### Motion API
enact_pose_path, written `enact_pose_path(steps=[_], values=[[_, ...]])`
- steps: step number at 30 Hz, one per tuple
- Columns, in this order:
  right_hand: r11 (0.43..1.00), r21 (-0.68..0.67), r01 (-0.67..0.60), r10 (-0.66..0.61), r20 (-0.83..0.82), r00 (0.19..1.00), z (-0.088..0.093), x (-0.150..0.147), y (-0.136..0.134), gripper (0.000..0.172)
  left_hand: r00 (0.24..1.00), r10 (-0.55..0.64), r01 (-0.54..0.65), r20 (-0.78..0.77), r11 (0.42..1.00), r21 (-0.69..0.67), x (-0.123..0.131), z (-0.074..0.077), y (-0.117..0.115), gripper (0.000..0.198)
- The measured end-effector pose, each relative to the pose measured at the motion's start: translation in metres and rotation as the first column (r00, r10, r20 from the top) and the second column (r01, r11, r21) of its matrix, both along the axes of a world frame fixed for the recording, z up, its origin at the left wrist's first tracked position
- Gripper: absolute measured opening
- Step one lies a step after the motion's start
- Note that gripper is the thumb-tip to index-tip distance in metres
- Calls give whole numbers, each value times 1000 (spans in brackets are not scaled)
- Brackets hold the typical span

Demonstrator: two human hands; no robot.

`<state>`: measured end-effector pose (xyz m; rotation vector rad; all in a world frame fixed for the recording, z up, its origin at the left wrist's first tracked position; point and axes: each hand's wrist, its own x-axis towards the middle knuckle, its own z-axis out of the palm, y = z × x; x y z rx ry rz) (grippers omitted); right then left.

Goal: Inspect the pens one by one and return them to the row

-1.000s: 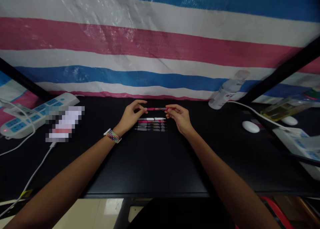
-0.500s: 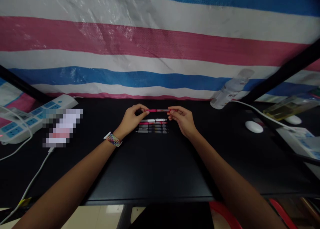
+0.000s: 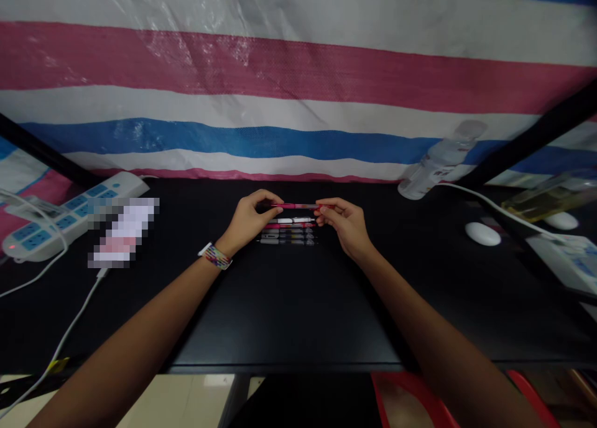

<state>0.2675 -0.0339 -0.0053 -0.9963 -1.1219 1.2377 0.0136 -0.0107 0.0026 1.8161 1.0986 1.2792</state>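
Slim red pen with a partly clear plastic barrel (image 3: 298,206) is held level between the two hands, just beyond a row of other pens. Its left end is pinched by the left hand (image 3: 246,221), with thumb and index finger brought narrowly together; its right end is gripped by the thumb and fingertips of the right hand (image 3: 346,226). Whether the tabletop is touched by it cannot be told.

At far left, a long white plastic power strip with blue socket panels (image 3: 74,213) is set on the smooth black tabletop (image 3: 289,316). Beside it, a flat pale oblong (image 3: 125,232) is blurred out, with a thin white cable (image 3: 74,331) joined to its near end. The left wrist is ringed by a multicoloured patterned band (image 3: 217,255). Between the hands, slim pens are laid parallel to the held one: a white pen with dark markings (image 3: 291,221) is placed farthest back, then a red pen (image 3: 289,226), then several clear-and-grey pens (image 3: 289,237). Behind everything, a creased, glossy plastic sheet striped white, red and blue (image 3: 298,73) is hung.

Towards the right, a clear plastic bottle with a pale label (image 3: 441,160) is stood near the sheet; its contents cannot be made out. Next, a smooth white oval object (image 3: 482,234) is seen, then a clear bottle (image 3: 545,198) partly filled with yellowish liquid.
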Motion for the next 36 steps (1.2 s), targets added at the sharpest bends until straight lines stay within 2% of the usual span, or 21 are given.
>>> enact_pose_path(steps=[7, 11, 15, 23, 30, 33, 36], values=[[1000, -6, -2, 2, -26, 1000, 2, 0, -2, 24, 1000, 27, -27, 1, 997, -76, 2, 4, -3, 21], [1000, -7, 4, -4, -18, 1000, 0, 0, -2, 22, 999, -20, 22, 48, 998, -52, 0, 2, -1, 14], [1000, 2, -4, 4, -22, 1000, 1, -1, -2, 21, 993, -24, 28, 115, 999, -36, 0, 0, -1, 27], [1000, 2, -15, 15, -20, 1000, 3, -2, -3, 24, 1000, -1, 3, 19, 996, -85, -2, 1, -5, 17], [1000, -6, -27, 27, -6, 1000, 5, -3, -3, 20, 1000, -3, 3, 5, 999, -42, -5, 5, -7, 15], [998, -28, -57, 55, -68, 996, 9, -3, -3, 20, 999, -2, 3, 34, 1000, -15, -4, 6, -7, 16], [982, -99, -160, 137, -206, 969, 13, 0, -2, 27, 996, 8, -7, 87, 1000, -18, -3, 5, -7, 20]])
